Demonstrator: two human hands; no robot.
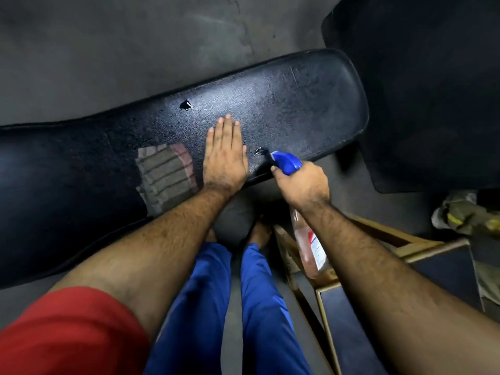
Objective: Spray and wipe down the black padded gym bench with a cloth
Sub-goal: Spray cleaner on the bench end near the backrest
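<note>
The black padded bench [297,104] runs from the lower left to the upper right, its surface wet and glossy with a small tear near the far edge. A striped grey and pink cloth [165,174] lies folded on the pad near its front edge. My left hand [224,155] rests flat on the pad just right of the cloth, fingers straight and together, holding nothing. My right hand [303,182] grips a spray bottle [308,244] with a blue trigger head, nozzle over the front edge of the pad, clear body hanging down below my wrist.
A dark rubber mat [433,90] covers the floor at the right, beyond the bench end. A wooden-framed stand [392,247] sits at my lower right, with crumpled rags [465,212] beside it. My bare feet and blue trousers stand on grey concrete below the bench.
</note>
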